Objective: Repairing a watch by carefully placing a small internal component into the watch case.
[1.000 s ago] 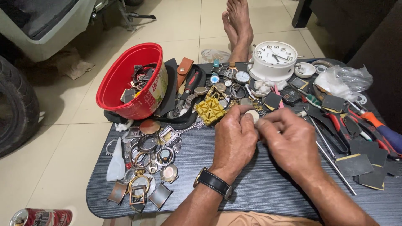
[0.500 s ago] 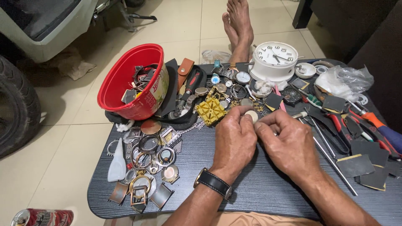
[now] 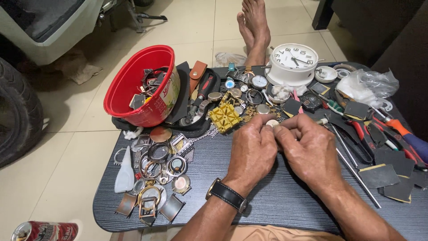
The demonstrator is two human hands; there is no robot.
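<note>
A dark, wood-grained table (image 3: pixel 276 205) fills the lower right half of the frame, its matte top littered with parts. At upper left a glossy red plastic bowl (image 3: pixel 133 85) lies tipped on its side, spilling watch straps and scrap metal. At top centre right sits a round white alarm clock (image 3: pixel 292 62) with a smooth plastic body, and right of it a crumpled clear plastic bag (image 3: pixel 370 87). Near the frame's middle, the left hand (image 3: pixel 252 154) and right hand (image 3: pixel 310 151) meet knuckle to knuckle, the left wrist wearing a black leather-strapped wristwatch (image 3: pixel 226 195). Both sets of fingertips are pressed together, pinching a small pale round disc (image 3: pixel 272 123) between them just above the table top, at the centre of the frame. Flat dark squares of abrasive paper (image 3: pixel 379 175) lie at lower right, beside red-handled pliers (image 3: pixel 361 134). At lower left is a heap of round and square metal watch cases (image 3: pixel 156 174), dull silver and gold. Above the hands sits a yellow ribbed plastic case holder (image 3: pixel 226 115).
</note>
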